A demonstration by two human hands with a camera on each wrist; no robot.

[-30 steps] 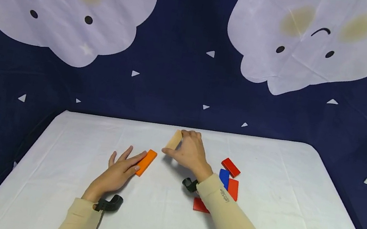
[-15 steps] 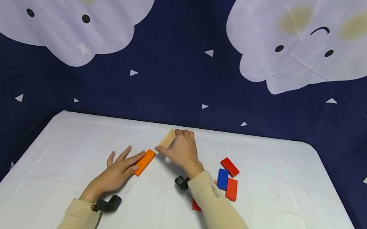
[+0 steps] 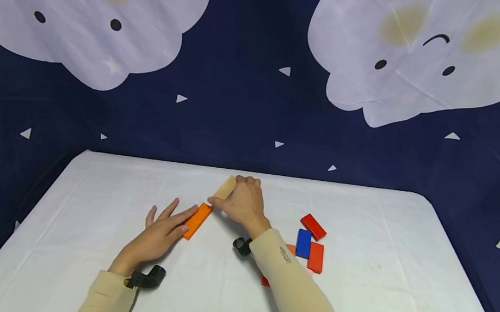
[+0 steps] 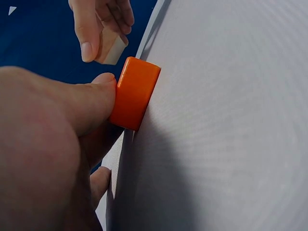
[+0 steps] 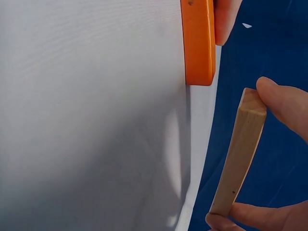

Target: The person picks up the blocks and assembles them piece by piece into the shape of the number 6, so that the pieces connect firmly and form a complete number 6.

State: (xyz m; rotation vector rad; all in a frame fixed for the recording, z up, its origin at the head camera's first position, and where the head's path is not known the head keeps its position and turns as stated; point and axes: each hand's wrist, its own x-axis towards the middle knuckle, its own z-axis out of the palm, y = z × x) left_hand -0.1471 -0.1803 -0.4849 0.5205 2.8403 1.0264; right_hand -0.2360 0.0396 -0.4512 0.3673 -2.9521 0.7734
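Plainly, my left hand (image 3: 157,238) rests, fingers extended and spread, on the glossy orange rectangular block (image 3: 199,221), probably to stop it sliding on the white cloth-covered table (image 3: 215,305). My right hand (image 3: 244,202) pinches the pale, unpainted wooden rectangular block (image 3: 225,187) between thumb and fingers at its two ends, above the table near the orange block's far end, likely leaving its long sides free.

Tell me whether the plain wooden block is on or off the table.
Off: the right hand pinches the wooden block by its ends, and the right wrist view shows blue backdrop between it and the table.
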